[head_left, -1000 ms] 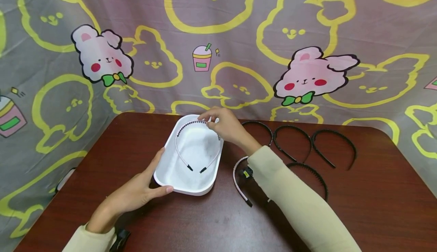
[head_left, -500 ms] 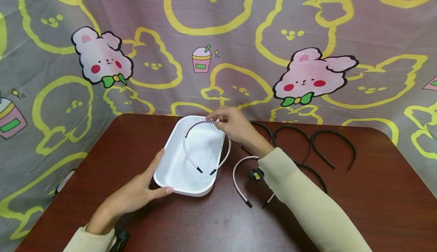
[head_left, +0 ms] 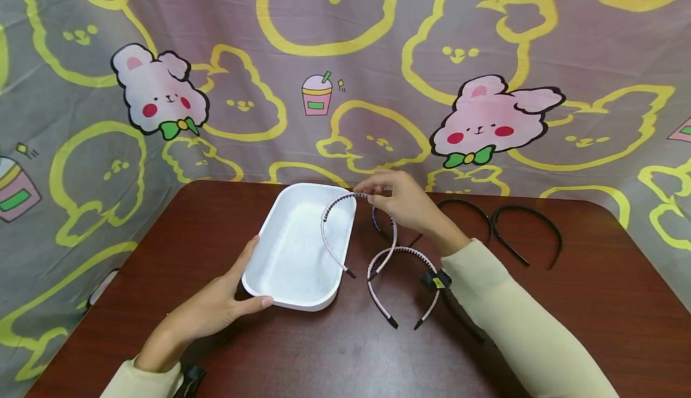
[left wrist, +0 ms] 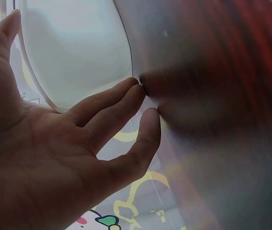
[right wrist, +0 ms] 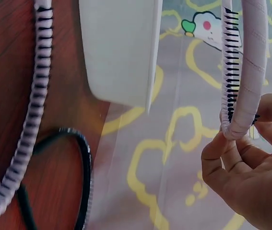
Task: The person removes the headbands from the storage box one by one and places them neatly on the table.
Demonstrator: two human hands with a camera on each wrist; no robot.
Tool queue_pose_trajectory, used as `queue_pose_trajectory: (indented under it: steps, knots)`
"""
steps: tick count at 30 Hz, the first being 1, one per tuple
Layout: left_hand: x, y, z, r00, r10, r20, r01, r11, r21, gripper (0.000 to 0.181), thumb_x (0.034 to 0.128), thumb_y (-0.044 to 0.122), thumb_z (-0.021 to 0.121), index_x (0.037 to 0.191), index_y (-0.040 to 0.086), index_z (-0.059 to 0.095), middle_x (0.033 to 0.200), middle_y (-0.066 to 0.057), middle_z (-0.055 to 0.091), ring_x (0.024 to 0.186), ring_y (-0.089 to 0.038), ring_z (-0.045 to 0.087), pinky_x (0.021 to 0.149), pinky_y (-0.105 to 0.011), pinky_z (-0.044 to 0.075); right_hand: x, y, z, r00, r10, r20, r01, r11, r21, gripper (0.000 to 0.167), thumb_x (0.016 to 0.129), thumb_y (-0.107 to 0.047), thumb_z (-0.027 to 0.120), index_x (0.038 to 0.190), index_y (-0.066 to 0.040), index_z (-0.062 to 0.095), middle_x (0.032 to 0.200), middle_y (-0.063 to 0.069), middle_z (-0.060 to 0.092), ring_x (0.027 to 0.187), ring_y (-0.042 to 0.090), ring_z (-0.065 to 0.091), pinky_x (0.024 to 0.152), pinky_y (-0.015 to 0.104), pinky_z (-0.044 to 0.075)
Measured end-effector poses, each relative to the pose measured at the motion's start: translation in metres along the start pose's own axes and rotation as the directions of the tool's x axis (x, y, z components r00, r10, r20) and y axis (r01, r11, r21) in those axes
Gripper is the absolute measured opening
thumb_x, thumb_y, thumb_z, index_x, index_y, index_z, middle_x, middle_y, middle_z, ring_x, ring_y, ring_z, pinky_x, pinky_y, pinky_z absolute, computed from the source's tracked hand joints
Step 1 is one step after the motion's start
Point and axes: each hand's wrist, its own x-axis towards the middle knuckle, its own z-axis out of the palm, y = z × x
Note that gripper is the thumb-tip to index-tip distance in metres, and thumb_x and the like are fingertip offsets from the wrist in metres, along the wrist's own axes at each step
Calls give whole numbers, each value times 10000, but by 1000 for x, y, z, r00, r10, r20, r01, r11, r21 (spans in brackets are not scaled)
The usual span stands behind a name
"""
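Observation:
A pale pink toothed headband [head_left: 324, 230] with dark tips hangs from my right hand [head_left: 406, 201], whose thumb and fingers pinch the top of its arch. It is above the table, partly over the right rim of a white tray [head_left: 297, 254]. In the right wrist view, small black teeth line the inside of the held headband [right wrist: 253, 62]. My left hand [head_left: 216, 305] rests against the tray's near left side, thumb by the front rim and fingers spread along the wall. The left wrist view shows its fingers loosely bent, fingertips [left wrist: 150, 117] low beside the tray [left wrist: 73, 52].
A second pale pink headband [head_left: 372, 293] lies on the brown table [head_left: 345, 356] right of the tray. Black headbands [head_left: 531, 209] lie further right, some partly hidden by my right arm. A patterned cloth [head_left: 237, 38] hangs behind the table.
My right hand has lifted the pale pink headband out of the tray and carried it rightward past the rim. The left hand and tray have stayed in place.

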Motion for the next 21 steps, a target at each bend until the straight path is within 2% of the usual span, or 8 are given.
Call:
queue_pose_trajectory:
  steps: [4,9,16,19,21]
  knots:
    - [0,1,0,1000,6,-1,-6,1000,-3,1133,927,475,785,1699,271,-18,1694,-235,291,1373,-410,536,1084,-635,402,-9,5,-12,1000,4,-4,-4,1000,-17,266,971,34,616,1128,-67,805,1006,79,648,913,202,538,788,322,456]
    - [-1,1,-1,1000,2,2,-2,1000,-5,1133,928,474,784,1699,267,-19,1704,-236,265,1388,-427,518,1091,-640,395,-21,13,-26,1000,3,3,-3,999,-41,257,982,43,615,1124,-63,801,1033,98,654,901,189,539,757,273,453]
    - [0,0,0,1000,12,3,-12,1000,-6,1129,930,473,782,1699,270,-19,1714,-222,248,1392,-424,514,1089,-642,395,-40,27,-46,998,61,25,-58,993,-104,272,1005,12,606,1149,-117,798,999,65,622,923,178,508,752,298,451]
    - [0,-1,0,1000,15,0,-15,1000,1,1132,927,475,784,1698,278,-20,1710,-224,258,1374,-414,530,1080,-636,405,-48,32,-54,995,96,30,-92,989,-113,269,1001,17,610,1150,-115,791,988,76,588,788,152,520,650,273,453]
    - [0,-1,0,1000,17,-2,-17,1000,5,1131,927,472,786,1698,281,-18,1705,-226,270,1365,-409,539,1075,-633,410,-54,35,-58,993,112,27,-108,987,-117,265,996,19,612,1156,-103,785,991,75,575,769,134,517,626,258,447]
